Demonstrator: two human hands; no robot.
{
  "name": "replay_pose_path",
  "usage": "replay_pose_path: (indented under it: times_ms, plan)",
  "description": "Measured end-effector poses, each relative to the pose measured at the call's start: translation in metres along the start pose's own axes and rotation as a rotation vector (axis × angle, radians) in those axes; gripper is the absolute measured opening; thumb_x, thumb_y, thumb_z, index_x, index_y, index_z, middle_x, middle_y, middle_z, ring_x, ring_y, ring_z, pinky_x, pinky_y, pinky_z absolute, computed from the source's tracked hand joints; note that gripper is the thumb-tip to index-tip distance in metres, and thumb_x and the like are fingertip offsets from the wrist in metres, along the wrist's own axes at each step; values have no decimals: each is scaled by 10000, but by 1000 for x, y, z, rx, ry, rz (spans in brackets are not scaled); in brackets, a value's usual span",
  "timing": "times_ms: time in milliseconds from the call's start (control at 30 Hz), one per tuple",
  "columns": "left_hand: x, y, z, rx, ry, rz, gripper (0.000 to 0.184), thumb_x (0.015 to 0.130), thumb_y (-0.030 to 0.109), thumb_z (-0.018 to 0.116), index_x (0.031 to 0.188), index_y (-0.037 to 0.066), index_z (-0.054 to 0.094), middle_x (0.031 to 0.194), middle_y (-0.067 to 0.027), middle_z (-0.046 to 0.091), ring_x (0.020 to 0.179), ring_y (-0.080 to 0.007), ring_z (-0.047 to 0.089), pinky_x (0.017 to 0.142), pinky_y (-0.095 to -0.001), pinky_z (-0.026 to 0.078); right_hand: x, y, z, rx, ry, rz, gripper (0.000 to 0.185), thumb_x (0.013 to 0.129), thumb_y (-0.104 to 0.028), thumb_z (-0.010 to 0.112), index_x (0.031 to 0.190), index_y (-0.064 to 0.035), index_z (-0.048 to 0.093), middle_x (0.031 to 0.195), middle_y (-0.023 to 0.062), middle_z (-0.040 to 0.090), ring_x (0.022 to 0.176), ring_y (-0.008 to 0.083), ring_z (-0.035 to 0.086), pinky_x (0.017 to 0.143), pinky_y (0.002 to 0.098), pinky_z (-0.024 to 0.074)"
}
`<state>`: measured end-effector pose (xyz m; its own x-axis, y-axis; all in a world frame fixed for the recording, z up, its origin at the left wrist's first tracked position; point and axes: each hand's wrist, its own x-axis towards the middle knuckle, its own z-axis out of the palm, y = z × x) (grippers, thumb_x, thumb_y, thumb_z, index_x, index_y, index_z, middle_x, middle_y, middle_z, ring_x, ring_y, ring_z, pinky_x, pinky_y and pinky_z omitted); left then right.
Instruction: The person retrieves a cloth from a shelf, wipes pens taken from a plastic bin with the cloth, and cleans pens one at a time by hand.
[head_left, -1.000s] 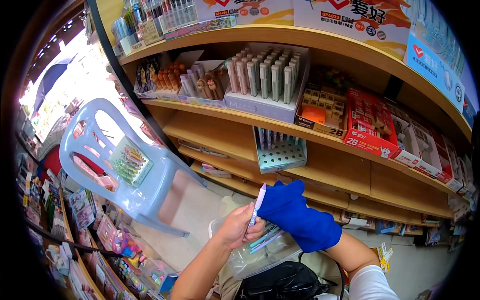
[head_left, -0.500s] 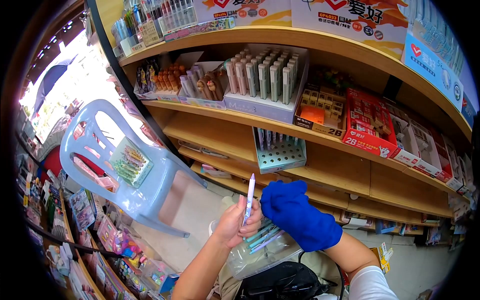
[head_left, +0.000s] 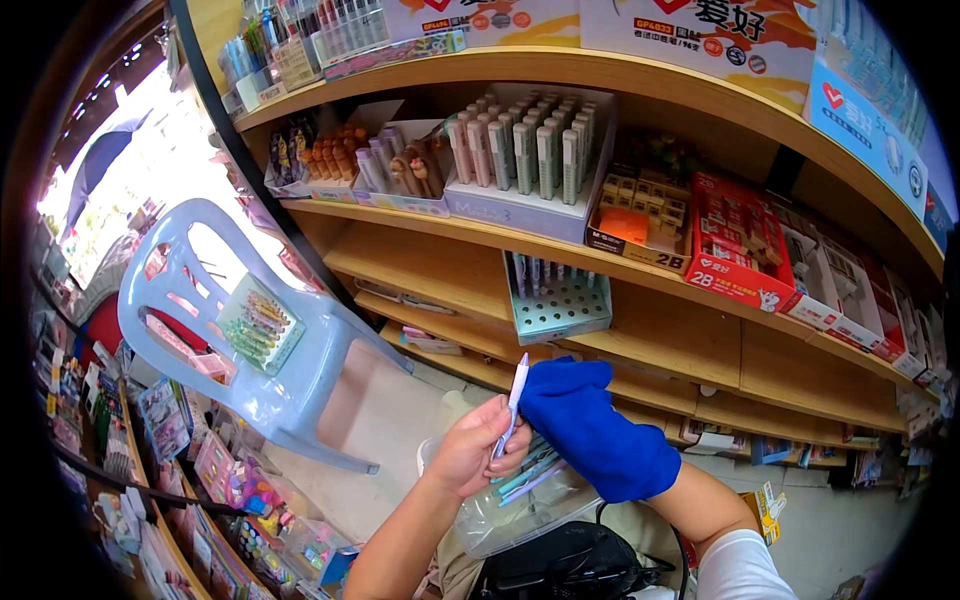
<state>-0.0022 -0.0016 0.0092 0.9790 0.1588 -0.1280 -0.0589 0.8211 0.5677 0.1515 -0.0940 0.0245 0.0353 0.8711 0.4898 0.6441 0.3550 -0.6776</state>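
Note:
My left hand [head_left: 480, 446] grips the lower half of a pale purple pen [head_left: 516, 395], its tip pointing up. A blue cloth [head_left: 600, 430] covers my right hand [head_left: 575, 405] completely, so its fingers are hidden. The cloth's left edge is beside the pen; whether they touch is unclear. Below both hands, a clear plastic box [head_left: 500, 530] rests at my lap with several teal and purple pens [head_left: 535, 478] in it.
A pen holder with many holes [head_left: 562, 310] stands on a lower wooden shelf [head_left: 660, 335]. Above are boxes of pens [head_left: 525, 205] and erasers [head_left: 740, 275]. At the left, a blue plastic chair [head_left: 300, 350] holds a tray of pens [head_left: 262, 325]. A black bag [head_left: 560, 565] lies at my lap.
The pen first moved left from the cloth and upright, then came back toward it and tilted right. The cloth-covered hand shifted slightly.

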Motion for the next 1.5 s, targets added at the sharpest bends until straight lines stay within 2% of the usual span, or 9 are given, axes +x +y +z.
replay_pose_path:
  times_ms: [167,367,567,667,867,1067,1267,1467,1500]
  plan:
    - [2,-4,1,49,34,-23,188,902,250,442,941,68,417,632,-34,417,424,-64,330,382,-176,262,-10,15,17,-37,138,-68,90,811,-103,522,787,-40,580,799,87,589,720,221,540,657,330,412]
    - [1,-5,-1,74,35,1,192,880,245,491,910,69,420,601,-26,408,397,-51,306,358,-168,240,1,4,14,118,70,327,119,780,-139,550,709,-45,565,678,100,570,627,226,533,552,340,393]
    - [0,0,-3,-24,-86,-79,187,892,241,462,926,60,427,601,-25,401,402,-51,302,372,-167,244,-3,17,18,137,127,169,123,758,-175,569,693,-70,563,673,95,568,597,241,519,515,347,377]
    - [-2,1,-5,-72,-112,-101,190,900,239,444,943,54,437,605,-29,404,411,-53,313,382,-171,253,4,14,19,-563,-146,87,110,728,-198,588,687,-100,559,683,72,572,592,248,520,521,357,376]
    - [0,0,-6,-55,-120,-95,206,895,251,453,915,46,456,612,-40,419,418,-64,335,384,-179,269,-6,23,21,-213,20,75,92,713,-199,572,679,-123,534,666,44,551,663,228,533,615,361,380]
    - [0,0,-7,-93,-90,-66,206,895,253,453,904,47,461,629,-48,429,422,-76,344,388,-183,281,-6,16,13,75,-96,189,38,757,-155,528,748,-123,545,762,48,567,718,229,526,696,340,357]
    - [2,0,-1,20,2,-55,206,901,260,438,913,55,455,619,-48,427,422,-76,340,390,-183,280,-6,12,14,-342,-49,34,66,765,-167,524,755,-105,546,764,51,568,721,233,520,675,336,356]
    - [0,-2,-12,-6,6,-20,231,913,274,405,875,52,457,601,-43,414,430,-80,337,384,-182,276,-3,22,20,76,-35,81,79,752,-164,526,758,-89,552,758,70,575,700,245,532,601,327,373]
    - [-1,-2,-14,-20,3,9,237,915,273,399,868,48,458,599,-42,411,430,-81,337,383,-182,275,-3,21,20,-97,-60,80,75,746,-156,524,751,-87,554,754,74,575,687,251,535,590,329,379]
